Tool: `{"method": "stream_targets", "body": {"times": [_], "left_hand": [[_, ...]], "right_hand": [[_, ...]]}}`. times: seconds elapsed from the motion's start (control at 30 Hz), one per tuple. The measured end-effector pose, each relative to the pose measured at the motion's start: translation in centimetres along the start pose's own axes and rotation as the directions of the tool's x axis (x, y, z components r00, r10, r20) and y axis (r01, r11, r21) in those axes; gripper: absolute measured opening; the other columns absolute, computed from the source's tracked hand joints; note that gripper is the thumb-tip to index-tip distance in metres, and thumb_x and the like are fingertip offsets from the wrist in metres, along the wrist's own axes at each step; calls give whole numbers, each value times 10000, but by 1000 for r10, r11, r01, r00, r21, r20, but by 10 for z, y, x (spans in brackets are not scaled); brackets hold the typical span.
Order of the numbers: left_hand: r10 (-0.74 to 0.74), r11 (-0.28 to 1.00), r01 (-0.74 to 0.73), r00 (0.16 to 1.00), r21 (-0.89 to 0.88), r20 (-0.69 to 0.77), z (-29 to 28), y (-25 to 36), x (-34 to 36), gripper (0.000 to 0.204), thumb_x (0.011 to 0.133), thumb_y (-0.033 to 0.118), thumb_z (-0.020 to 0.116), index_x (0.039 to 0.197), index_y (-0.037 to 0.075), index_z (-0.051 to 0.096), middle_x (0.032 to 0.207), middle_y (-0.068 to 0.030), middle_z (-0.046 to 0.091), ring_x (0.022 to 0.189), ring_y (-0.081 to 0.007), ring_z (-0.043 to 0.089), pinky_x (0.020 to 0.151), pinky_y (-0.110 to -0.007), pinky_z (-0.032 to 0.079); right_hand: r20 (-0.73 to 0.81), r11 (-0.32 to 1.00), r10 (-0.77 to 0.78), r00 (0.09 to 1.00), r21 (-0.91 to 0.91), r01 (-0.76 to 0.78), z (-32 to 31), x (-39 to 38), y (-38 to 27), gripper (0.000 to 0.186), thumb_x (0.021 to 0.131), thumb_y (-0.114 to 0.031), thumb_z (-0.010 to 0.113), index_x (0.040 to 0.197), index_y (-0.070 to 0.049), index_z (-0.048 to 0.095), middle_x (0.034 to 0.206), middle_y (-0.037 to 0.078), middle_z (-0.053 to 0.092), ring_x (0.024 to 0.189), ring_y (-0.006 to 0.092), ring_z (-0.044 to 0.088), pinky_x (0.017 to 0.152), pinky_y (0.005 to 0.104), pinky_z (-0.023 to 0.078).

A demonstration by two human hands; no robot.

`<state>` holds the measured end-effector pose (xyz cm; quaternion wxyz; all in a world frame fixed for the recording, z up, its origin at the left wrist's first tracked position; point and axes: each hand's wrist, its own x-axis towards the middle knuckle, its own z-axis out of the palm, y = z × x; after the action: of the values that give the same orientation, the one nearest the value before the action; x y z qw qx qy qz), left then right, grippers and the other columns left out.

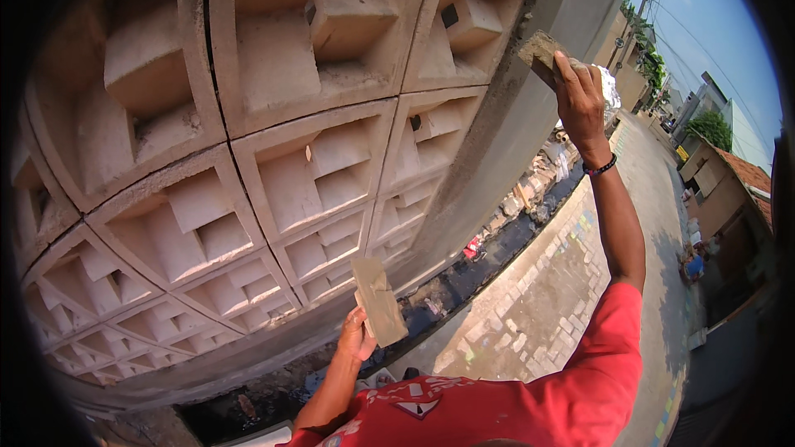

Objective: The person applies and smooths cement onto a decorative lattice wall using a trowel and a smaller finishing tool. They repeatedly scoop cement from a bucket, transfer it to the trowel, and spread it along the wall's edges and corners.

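Observation:
My right hand (pixel 580 108) is raised high at the right, fingers closed on a small flat board (pixel 542 56) crusted with grey-brown mortar. The board's face is turned toward the plastered edge of the wall (pixel 507 128); whether it touches cannot be made out. Lower down, my left hand (pixel 356 334) grips a rectangular, mortar-smeared board (pixel 379 302) by its left side. That board is tilted and stands out in front of the lower wall. Pale openwork blocks (pixel 310 161) fill the wall beside both hands.
Below the wall runs a dark water ditch (pixel 451 288) with rubble and litter (pixel 517 199) along it. A patch of broken paving (pixel 538 306) borders the ditch. Farther right are a concrete lane (pixel 654 199), houses with tiled roofs (pixel 741 170) and overhead wires.

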<state>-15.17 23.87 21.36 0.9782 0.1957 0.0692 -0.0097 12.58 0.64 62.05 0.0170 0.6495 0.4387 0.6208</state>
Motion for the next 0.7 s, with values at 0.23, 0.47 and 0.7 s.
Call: {"method": "stream_targets", "body": {"times": [0.23, 0.47, 0.7], "left_hand": [[-36, 999, 36, 999, -34, 10, -20, -13, 8, 505, 783, 304, 694, 1179, 24, 550, 1097, -107, 631, 974, -248, 631, 861, -422, 525], [-65, 994, 69, 996, -79, 57, -24, -23, 11, 500, 809, 266, 684, 1210, 13, 526, 1127, -97, 620, 1018, -237, 614, 894, -407, 503], [-37, 998, 42, 995, -55, 91, -22, -18, 5, 529, 794, 265, 706, 1217, 8, 519, 1134, -88, 619, 1033, -234, 608, 907, -396, 493]], "right_hand": [[184, 973, -96, 978, -189, 131, -4, 37, -4, 492, 758, 12, 571, 1240, -70, 516, 927, 67, 543, 836, 233, 481, 742, 339, 445], [328, 934, -84, 941, -303, 189, 2, 59, -9, 385, 792, -41, 542, 1176, -62, 534, 951, 61, 538, 839, 218, 484, 717, 316, 433], [499, 965, -59, 864, -192, 177, 4, 22, -47, 372, 791, -42, 534, 1163, -45, 528, 948, 62, 528, 867, 222, 484, 728, 319, 434]]}}
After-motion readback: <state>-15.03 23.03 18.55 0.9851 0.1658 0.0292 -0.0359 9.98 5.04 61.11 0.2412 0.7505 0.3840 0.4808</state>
